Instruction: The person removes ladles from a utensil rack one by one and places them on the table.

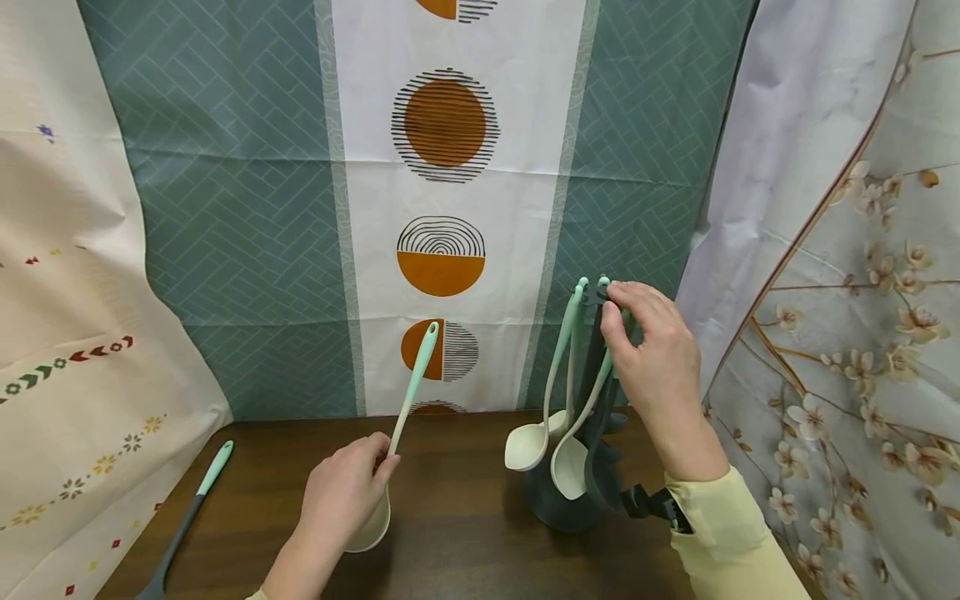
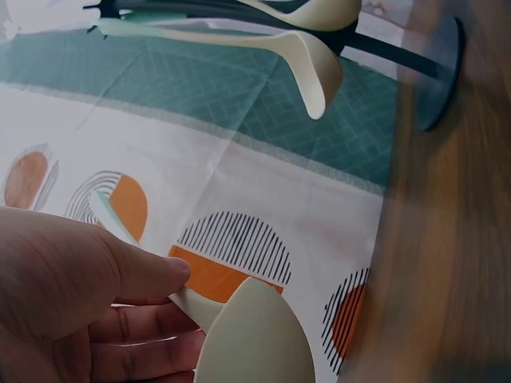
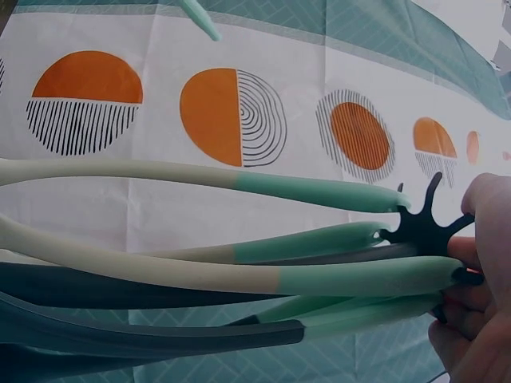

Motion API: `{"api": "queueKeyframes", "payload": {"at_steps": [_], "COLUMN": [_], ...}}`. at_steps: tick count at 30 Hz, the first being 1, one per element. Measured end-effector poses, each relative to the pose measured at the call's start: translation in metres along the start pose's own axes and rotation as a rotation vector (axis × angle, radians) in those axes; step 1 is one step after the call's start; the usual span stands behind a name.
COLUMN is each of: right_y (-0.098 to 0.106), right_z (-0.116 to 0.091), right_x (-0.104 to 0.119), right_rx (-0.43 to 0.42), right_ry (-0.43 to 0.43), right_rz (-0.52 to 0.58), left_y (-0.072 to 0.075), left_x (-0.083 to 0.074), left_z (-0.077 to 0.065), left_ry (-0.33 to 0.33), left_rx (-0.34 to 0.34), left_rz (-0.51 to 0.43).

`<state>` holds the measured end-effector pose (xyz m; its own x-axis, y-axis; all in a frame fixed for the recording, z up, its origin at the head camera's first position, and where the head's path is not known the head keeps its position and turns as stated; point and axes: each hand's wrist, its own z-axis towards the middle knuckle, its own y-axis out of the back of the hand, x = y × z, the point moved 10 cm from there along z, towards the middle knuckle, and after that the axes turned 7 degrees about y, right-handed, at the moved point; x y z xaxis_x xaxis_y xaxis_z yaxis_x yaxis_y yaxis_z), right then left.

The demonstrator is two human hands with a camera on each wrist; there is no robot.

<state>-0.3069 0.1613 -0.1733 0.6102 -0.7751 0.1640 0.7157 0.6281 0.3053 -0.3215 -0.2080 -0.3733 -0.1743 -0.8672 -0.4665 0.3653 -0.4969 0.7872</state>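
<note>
My left hand (image 1: 341,492) grips a cream ladle (image 1: 405,408) by its shaft, its mint-green handle end pointing up and its bowl low over the table. In the left wrist view, thumb and fingers close round the shaft just behind the ladle's bowl (image 2: 259,339). At the right, my right hand (image 1: 656,350) pinches the hooked top (image 3: 431,227) of a dark utensil stand (image 1: 566,508). Several mint-handled utensils hang from it, among them a cream ladle (image 1: 527,446), a cream spoon (image 1: 572,468) and a dark ladle (image 1: 602,479).
A dark utensil with a mint handle (image 1: 215,467) lies at the left of the brown wooden table (image 1: 465,500), its head cut off by the frame. Patterned cloth (image 1: 450,192) hangs behind the table, with a flowered curtain (image 1: 847,367) on the right.
</note>
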Motion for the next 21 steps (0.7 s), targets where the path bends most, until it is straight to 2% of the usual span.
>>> {"api": "queueKeyframes", "payload": {"at_steps": [11, 21], "right_y": [0.001, 0.000], "right_z": [0.000, 0.000], "right_x": [0.000, 0.001], "right_rx": [0.001, -0.002], "right_ry": [-0.014, -0.006], "right_rz": [-0.001, 0.008], "left_y": [0.000, 0.001], "left_x": [0.014, 0.030], "left_z": [-0.001, -0.004], "left_ry": [0.005, 0.037], "left_rx": [0.010, 0.019], "left_rz": [0.026, 0.065]}}
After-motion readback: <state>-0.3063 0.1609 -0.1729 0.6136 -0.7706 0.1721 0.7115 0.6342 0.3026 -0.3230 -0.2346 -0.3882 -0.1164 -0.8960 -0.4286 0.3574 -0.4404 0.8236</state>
